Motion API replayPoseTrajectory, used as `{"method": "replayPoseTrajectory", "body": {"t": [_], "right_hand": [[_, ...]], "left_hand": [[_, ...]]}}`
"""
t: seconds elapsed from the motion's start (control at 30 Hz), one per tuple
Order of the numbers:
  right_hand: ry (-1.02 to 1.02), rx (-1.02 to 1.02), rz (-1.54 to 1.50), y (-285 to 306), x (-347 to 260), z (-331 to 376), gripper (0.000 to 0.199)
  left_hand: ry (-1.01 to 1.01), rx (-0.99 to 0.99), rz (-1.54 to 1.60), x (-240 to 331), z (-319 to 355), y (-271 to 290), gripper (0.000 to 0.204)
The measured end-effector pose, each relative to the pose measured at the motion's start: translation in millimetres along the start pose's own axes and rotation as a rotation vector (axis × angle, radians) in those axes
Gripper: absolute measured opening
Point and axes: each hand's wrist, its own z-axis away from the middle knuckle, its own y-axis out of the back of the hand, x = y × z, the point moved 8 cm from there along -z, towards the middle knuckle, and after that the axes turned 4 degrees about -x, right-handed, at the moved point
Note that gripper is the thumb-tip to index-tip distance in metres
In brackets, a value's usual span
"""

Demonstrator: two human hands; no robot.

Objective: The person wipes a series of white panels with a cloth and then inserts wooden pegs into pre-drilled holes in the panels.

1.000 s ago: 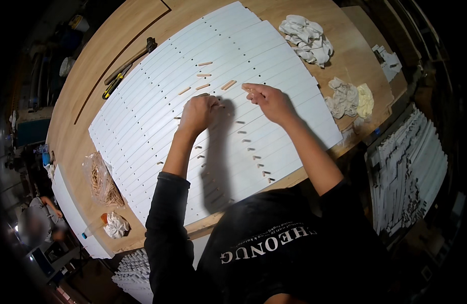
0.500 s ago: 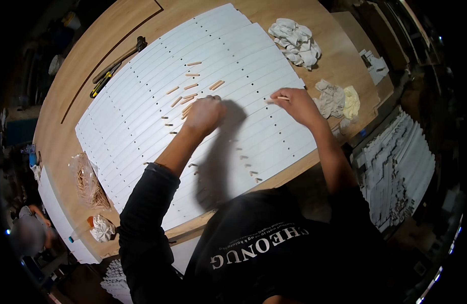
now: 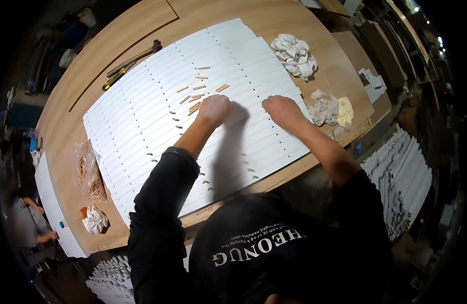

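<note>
White slatted boards (image 3: 157, 116) with rows of small dark holes lie side by side on the wooden table. My left hand (image 3: 215, 108) is closed above them, just right of several loose wooden dowels (image 3: 194, 107); what it holds, if anything, is hidden. My right hand (image 3: 285, 112) is closed too, its fingertips pinched down by a row of holes on the right part of the boards. No dowel shows between those fingers from this side. Short dowels (image 3: 249, 169) stand out of some holes nearer the front edge.
A hammer (image 3: 137, 57) and a yellow-black cutter (image 3: 117, 77) lie at the far left. A clear bag of dowels (image 3: 89, 172) and a crumpled cloth (image 3: 95, 221) are on the left; white cloths (image 3: 295, 57) on the right. White strips (image 3: 398, 177) are stacked beside the table. Another person (image 3: 28, 223) is at far left.
The dowel seen in my right hand is now out of sight, and that hand has turned fingertips-down toward the holes. My left hand stays near the loose dowels. The whole view has shifted slightly.
</note>
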Motion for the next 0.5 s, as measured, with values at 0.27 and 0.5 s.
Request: {"method": "replayPoseTrajectory", "body": {"t": [0.27,0.5], "right_hand": [[0.120,-0.014,0.015,-7,-4,3,0.008],[0.116,-0.067,0.005,-13,1,2,0.008]], "left_hand": [[0.009,0.098,-0.228,-2,10,4,0.012],[0.088,0.218,0.010,-34,7,-3,0.015]]}}
